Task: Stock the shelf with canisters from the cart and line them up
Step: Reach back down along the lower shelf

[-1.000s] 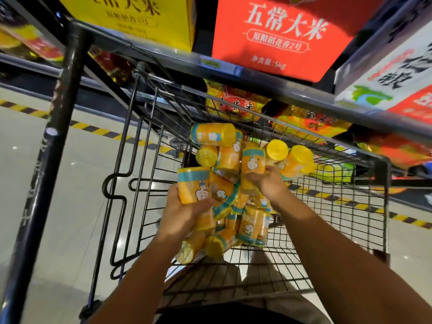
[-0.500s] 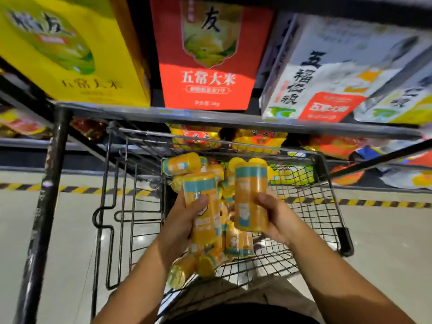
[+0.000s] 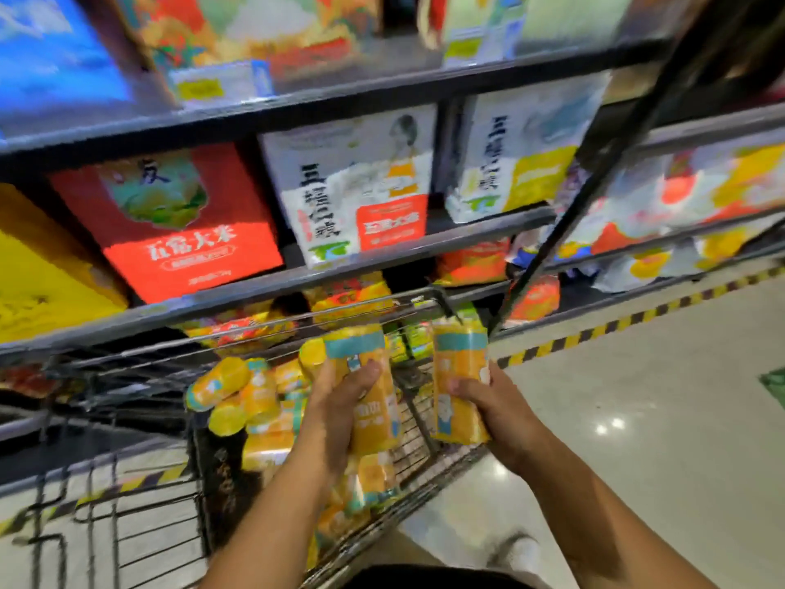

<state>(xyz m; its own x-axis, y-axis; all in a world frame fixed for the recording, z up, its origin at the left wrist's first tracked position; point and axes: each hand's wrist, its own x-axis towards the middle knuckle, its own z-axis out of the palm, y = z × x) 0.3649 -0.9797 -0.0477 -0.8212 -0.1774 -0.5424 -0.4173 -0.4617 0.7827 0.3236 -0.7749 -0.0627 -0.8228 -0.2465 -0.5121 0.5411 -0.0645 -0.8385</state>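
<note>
My left hand (image 3: 340, 412) grips an orange canister with a teal band (image 3: 361, 346), held upright above the wire cart (image 3: 429, 474). My right hand (image 3: 488, 406) grips a second canister of the same kind (image 3: 458, 363), also upright, just past the cart's right side. Several more orange canisters (image 3: 250, 397) lie piled in the cart below my hands. The shelf unit (image 3: 382, 257) stands right behind the cart, its boards filled with boxes and bags. The whole view is blurred by motion.
A red rice box (image 3: 170, 223) and white boxes (image 3: 357, 184) fill the middle shelf board. Orange bags (image 3: 352, 295) sit on the board behind the cart. A dark slanted post (image 3: 594, 180) crosses on the right. Pale floor with a yellow-black stripe (image 3: 637, 316) lies to the right.
Both hands have lifted a canister each out of the cart pile and carried them up and rightward. The view has swung up and right, showing more shelf boards.
</note>
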